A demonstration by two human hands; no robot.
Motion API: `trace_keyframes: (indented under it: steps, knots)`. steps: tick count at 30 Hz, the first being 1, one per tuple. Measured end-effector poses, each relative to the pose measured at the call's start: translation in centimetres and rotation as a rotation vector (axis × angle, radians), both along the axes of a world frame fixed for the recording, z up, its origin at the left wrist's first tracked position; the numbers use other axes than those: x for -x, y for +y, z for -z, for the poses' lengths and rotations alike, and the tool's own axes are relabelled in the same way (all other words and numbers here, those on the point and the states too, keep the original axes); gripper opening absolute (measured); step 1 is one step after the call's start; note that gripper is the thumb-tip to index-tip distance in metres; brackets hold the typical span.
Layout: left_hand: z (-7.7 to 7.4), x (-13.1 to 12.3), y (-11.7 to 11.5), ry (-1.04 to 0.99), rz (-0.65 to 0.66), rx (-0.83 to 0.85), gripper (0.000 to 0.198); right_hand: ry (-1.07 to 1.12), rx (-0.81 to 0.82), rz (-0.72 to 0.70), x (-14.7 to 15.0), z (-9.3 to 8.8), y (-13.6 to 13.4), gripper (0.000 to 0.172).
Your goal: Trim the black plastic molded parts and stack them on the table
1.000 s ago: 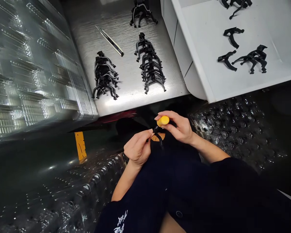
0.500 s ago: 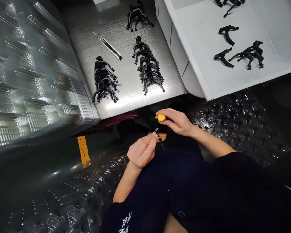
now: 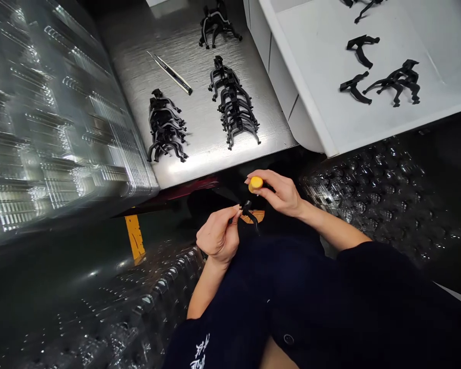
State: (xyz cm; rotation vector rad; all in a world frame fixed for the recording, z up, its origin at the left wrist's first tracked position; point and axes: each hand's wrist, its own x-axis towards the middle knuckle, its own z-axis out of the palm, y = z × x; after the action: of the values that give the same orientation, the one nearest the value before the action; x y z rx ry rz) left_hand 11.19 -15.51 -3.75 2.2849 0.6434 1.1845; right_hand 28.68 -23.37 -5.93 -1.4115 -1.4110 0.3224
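Note:
My left hand point(image 3: 219, 233) pinches a small black plastic part point(image 3: 252, 214) by one end, low in front of my body. Just above it, my right hand point(image 3: 282, 193) is closed around a tool with a round yellow handle end point(image 3: 256, 183); the rest of that tool is mostly hidden, so its kind does not show. The two hands are a short distance apart. Behind the black part shows an orange-brown patch point(image 3: 258, 217). On the metal table point(image 3: 200, 138) curved, forked black parts lie in a left row point(image 3: 165, 125) and a right row point(image 3: 234, 102).
A snap-blade knife point(image 3: 171, 73) lies between the rows, near another cluster of black parts point(image 3: 218, 25). Stacked clear plastic trays point(image 3: 61, 102) rise at the left. The white bin point(image 3: 315, 110) at the right holds several black parts point(image 3: 399, 82). Clear bubbled trays point(image 3: 369, 200) lie below it.
My left hand has shifted slightly left, and more of the black part now shows beyond its fingertips. The yellow handle end has tilted a little in my right hand.

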Motion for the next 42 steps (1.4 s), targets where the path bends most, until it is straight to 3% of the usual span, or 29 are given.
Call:
trace_keyframes:
  steps: [3,7,11,15,19,23,27,31,34,38,42]
  knots:
    - [0.1,0.1,-0.1,-0.023,0.004,0.017,0.018,-0.005,-0.057,-0.077,-0.1,0.4,0.0,0.026]
    - [0.2,0.5,-0.1,-0.055,0.007,0.107,0.017,-0.002,0.03,0.045,-1.0,0.9,0.0,0.025]
    - [0.1,0.3,0.0,-0.063,-0.008,0.13,0.015,0.096,0.02,0.023,-0.6,-0.5,-0.4,0.028]
    - [-0.1,0.0,0.1,-0.045,0.024,-0.014,0.017,0.009,-0.062,-0.092,0.2,-1.2,-0.4,0.024]
    - [0.2,0.2,0.2,-0.029,0.073,-0.137,0.023,-0.033,-0.015,-0.005,-0.4,-0.7,-0.1,0.023]
    - [0.9,0.8,0.3,-0.014,0.126,-0.207,0.031,-0.026,-0.015,-0.105,-0.8,-0.6,-0.1,0.024]
    - [1.1,1.2,0.3,0.02,0.152,-0.26,0.038,-0.051,0.011,-0.047,-0.7,-0.5,-0.1,0.024]
    - [1.0,1.1,0.4,0.028,0.191,-0.329,0.037,-0.061,-0.003,-0.128,-0.6,-0.2,0.1,0.024]
    - [1.1,1.1,0.4,0.037,0.182,-0.326,0.038,-0.058,0.003,-0.046,-0.5,0.0,0.2,0.024]
    - [0.9,0.9,0.5,-0.003,0.156,-0.278,0.032,-0.015,-0.028,-0.124,-0.3,0.1,0.2,0.026]
    - [0.2,0.5,0.3,-0.022,0.006,-0.106,0.019,-0.01,0.018,0.013,0.1,-0.1,0.1,0.025]
